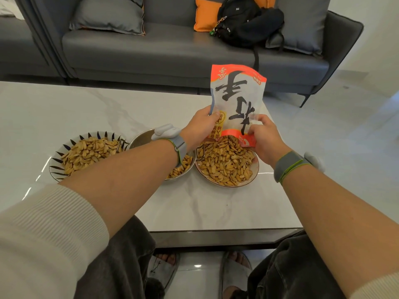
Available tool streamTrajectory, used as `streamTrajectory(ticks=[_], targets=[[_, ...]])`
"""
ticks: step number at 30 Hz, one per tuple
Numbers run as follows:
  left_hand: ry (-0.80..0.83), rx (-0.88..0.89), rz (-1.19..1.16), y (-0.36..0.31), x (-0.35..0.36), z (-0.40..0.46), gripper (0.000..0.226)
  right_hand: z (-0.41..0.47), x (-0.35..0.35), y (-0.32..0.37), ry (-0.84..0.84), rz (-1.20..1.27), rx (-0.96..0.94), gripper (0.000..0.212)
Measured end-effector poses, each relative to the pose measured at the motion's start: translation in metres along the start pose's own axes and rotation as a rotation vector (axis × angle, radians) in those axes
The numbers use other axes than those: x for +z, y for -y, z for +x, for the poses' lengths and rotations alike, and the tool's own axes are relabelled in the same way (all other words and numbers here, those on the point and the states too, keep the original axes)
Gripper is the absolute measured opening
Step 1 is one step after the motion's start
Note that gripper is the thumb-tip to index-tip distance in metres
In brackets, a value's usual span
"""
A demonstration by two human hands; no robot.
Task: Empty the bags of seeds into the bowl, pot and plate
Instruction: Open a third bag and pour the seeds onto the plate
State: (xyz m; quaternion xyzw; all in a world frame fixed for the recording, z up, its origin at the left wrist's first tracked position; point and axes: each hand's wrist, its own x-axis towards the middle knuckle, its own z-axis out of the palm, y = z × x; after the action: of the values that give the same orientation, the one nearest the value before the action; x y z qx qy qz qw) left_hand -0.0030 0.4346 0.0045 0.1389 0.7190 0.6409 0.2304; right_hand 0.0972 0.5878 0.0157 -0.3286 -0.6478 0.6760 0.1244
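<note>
A white and red seed bag is held upside down, its mouth just over the heaped seeds on the plate. My left hand grips the bag's left edge near the mouth. My right hand pinches its right side low down. To the left of the plate stands a metal pot with seeds in it, partly hidden by my left forearm. A striped bowl full of seeds sits at the far left.
The three dishes stand on a white marble table whose near edge is above my knees. Behind the table is a grey sofa with cushions and a black backpack. White floor lies to the right.
</note>
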Motion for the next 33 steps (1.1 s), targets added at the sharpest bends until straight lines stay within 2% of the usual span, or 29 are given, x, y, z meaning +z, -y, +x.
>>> streamTrajectory(ticks=[8,14,20,33], targets=[[-0.013,0.040,-0.037,-0.001,-0.001,-0.009,0.027,-0.013,-0.003,0.004,0.013,-0.010,-0.040,0.051],[-0.015,0.048,-0.090,-0.007,-0.002,-0.006,0.036,-0.011,-0.002,0.008,0.022,0.015,-0.072,0.050],[-0.011,0.023,-0.127,-0.009,-0.001,-0.001,0.035,-0.002,-0.002,0.009,-0.002,0.016,-0.088,0.049],[-0.018,0.013,-0.061,0.000,0.003,0.006,0.038,-0.001,0.002,0.005,-0.001,0.010,-0.045,0.053]])
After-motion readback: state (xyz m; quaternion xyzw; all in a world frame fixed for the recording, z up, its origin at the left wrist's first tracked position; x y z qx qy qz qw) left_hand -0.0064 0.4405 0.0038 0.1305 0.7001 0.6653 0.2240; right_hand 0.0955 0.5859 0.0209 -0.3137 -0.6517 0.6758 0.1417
